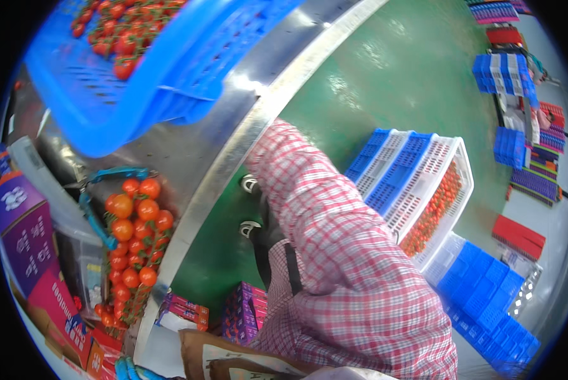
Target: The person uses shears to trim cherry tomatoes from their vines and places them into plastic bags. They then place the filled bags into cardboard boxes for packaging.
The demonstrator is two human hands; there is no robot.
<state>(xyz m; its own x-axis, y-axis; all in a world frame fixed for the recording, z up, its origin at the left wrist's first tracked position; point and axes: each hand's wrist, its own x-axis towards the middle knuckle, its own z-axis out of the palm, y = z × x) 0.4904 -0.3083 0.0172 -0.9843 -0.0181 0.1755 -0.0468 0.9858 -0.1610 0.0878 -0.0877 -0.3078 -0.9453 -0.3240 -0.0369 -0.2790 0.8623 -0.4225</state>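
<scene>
My right arm reaches out in a red-and-white checked sleeve (331,204), and its far end passes behind the metal table's edge (217,175). The right hand is out of view. At the bottom left edge, teal gloved fingers, apparently my left hand (134,369), are cut off by the frame; what they hold does not show. Cherry tomatoes on the vine (134,237) lie heaped along the table's near side. Teal-handled snips (91,183) rest beside them, handles spread. Above, a blue plastic crate (117,128) holds more cherry tomatoes on green stems (122,42).
Printed purple and pink cartons (32,242) and a clear plastic bin (84,266) border the tomatoes. Stacked blue and white crates (397,175) stand on the green floor (360,85), with loose tomatoes in the end one. More blue crates (483,285) and a person (542,116) are farther off.
</scene>
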